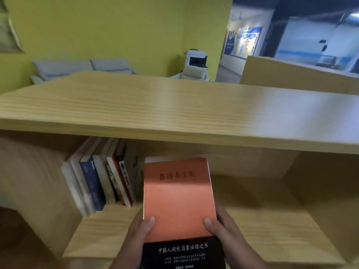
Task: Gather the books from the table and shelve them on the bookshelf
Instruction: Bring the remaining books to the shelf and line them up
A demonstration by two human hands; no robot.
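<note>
The left hand (138, 232) grips the near left edge of an orange paperback book (178, 199) that has a black band with white print across its near end. The thumb lies on the cover; the fingers beneath are hidden. The right hand (223, 228) holds the near right edge of that book the same way, thumb on top, so the book sits between the two hands with its cover facing up. Its far end reaches into an open compartment of the pale pine-coloured wooden bookshelf (272, 230). Whether the book rests on the shelf board under it cannot be told.

Just left of the orange book, inside the same compartment, a row of books (103, 181) in white, dark blue and red stands spine out and tilted. The nearest of them is just beside the orange book's left edge. To the right of the orange book is bare shelf board.

Above the orange book runs the bookshelf's broad top board (174, 109). Beyond it, to the far left of the book, a light grey cushioned sofa (77, 68) stands against a yellow wall (116, 26). Straight beyond the book is a white armchair (194, 74), with a white and black boxy device (196, 59) behind it. To the far right another pale wooden unit (291, 72) stands before blurred blue and white wall panels (244, 41).
</note>
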